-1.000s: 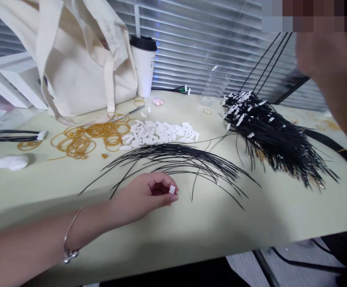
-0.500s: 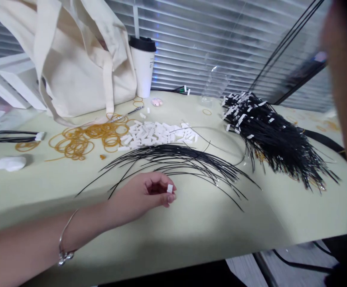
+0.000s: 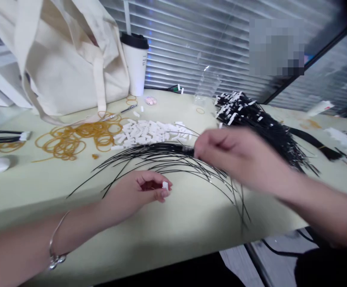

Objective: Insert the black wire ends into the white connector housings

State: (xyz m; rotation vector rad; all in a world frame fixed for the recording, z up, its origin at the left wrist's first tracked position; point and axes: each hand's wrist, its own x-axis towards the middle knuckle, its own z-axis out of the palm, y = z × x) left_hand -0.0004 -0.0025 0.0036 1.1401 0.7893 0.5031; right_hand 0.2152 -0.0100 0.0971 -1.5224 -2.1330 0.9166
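Observation:
My left hand [image 3: 140,187] is pinching a small white plastic connector housing [image 3: 165,185] between thumb and fingers, just above the table. My right hand [image 3: 230,153], smeared by motion, is closed on a few thin black wires [image 3: 241,203]. Their blurred ends poke out left of the fingertips, and the other ends hang down below the hand. Between and behind both hands, a loose spread of black wires [image 3: 149,151] lies on the table. Behind those wires is a pile of white connector housings [image 3: 149,131].
Tangled yellow rubber bands [image 3: 68,141] lie left of the pile, near a pen-like tool [image 3: 110,117]. A canvas bag [image 3: 68,79] and lidded cup [image 3: 134,67] stand at the back. Bundled wires with white connectors [image 3: 236,107] and a clear plastic container [image 3: 206,85] are farther right.
My right hand has come down and left from the upper right edge, bringing the black wires over the table. My left hand keeps its pinch on the connector housing. The view has shifted slightly right.

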